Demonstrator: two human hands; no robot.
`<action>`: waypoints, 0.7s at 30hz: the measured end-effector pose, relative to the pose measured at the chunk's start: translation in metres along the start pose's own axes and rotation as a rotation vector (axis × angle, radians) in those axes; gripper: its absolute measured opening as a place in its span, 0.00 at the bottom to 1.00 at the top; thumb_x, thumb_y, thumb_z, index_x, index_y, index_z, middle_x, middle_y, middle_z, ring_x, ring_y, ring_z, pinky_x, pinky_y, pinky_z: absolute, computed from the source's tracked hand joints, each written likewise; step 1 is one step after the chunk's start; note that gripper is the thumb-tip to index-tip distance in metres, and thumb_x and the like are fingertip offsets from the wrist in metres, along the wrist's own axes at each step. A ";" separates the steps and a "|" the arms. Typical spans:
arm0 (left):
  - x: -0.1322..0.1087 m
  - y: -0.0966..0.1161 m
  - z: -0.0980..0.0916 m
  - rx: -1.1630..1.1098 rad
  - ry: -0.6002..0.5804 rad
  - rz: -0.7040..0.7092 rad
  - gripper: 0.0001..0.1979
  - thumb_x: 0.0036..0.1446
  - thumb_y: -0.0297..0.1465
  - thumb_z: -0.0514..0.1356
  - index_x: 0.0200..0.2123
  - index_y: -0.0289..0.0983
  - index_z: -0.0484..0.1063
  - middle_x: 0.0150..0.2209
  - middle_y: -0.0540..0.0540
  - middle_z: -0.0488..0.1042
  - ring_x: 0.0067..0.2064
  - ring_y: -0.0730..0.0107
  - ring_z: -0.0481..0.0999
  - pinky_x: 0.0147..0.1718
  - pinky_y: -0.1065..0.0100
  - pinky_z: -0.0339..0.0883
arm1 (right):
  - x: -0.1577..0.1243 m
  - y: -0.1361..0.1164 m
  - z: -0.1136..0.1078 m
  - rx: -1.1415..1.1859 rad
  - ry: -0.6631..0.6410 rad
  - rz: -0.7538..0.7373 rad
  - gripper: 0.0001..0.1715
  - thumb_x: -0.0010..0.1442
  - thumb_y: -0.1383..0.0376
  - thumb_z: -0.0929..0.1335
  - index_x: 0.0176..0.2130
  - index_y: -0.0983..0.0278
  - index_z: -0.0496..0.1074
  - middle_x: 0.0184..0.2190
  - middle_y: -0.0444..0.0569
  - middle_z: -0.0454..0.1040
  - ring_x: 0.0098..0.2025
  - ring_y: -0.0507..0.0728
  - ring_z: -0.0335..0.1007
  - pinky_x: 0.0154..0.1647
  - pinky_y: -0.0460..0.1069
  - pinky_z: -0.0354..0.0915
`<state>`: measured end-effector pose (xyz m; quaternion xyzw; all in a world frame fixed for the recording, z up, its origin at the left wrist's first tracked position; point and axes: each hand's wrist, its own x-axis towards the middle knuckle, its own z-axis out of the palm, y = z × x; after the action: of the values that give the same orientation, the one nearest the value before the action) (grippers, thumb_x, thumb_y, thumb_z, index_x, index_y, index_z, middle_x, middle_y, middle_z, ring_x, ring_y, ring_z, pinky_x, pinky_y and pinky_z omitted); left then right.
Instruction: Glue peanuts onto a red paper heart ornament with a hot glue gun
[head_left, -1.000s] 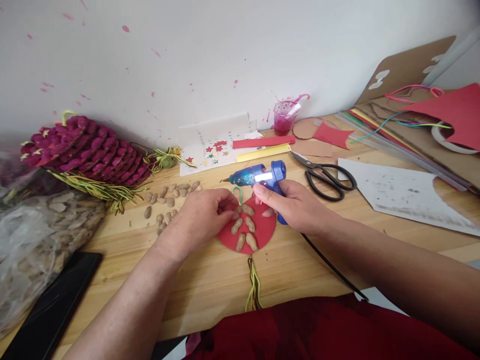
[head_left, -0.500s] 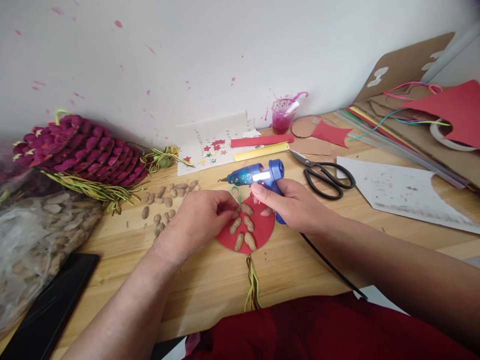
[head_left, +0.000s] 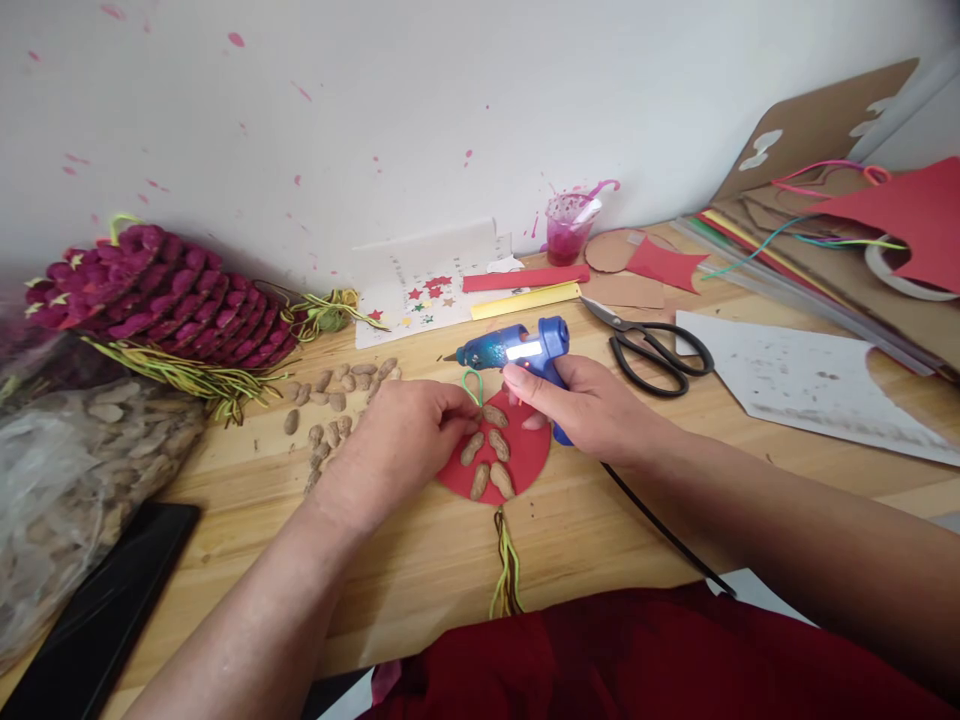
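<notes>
A blue hot glue gun [head_left: 517, 352] is gripped in my right hand [head_left: 592, 405], its nozzle pointing left above the table. Below it lies a round red card [head_left: 531, 465] with peanuts [head_left: 498, 445] set on it in pairs. A green cord loop [head_left: 472, 382] stands at the card's top, and a yellow, green and brown yarn tassel [head_left: 507, 570] hangs from its bottom. My left hand [head_left: 409, 430] rests over the card's upper left, thumb and fingers pinched together beside the top peanut; whatever is between them is hidden.
Loose peanuts [head_left: 324, 382] lie left of the card, near a plastic bag of peanuts [head_left: 112, 450] and a magenta peanut-covered craft [head_left: 187, 300]. Black-handled scissors [head_left: 652, 350], a cup of pink liquid [head_left: 566, 235] and paper strips [head_left: 525, 300] sit beyond. The glue gun's cord [head_left: 660, 525] trails right.
Both hands keep almost the same pose, the left still pinching at the card and the right still holding the glue gun. Only the camera view has shifted slightly.
</notes>
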<state>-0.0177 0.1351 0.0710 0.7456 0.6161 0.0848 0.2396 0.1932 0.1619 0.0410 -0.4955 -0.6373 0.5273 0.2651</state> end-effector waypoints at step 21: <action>0.000 -0.002 -0.008 0.026 -0.018 0.015 0.13 0.62 0.27 0.60 0.41 0.43 0.86 0.40 0.50 0.87 0.40 0.64 0.84 0.43 0.65 0.73 | 0.001 -0.006 0.002 0.151 0.005 0.072 0.27 0.65 0.42 0.70 0.36 0.63 0.76 0.38 0.51 0.79 0.34 0.54 0.77 0.34 0.47 0.74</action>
<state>-0.0228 0.1376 0.0774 0.7539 0.6094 0.0717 0.2349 0.1894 0.1620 0.0455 -0.4979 -0.5770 0.5818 0.2840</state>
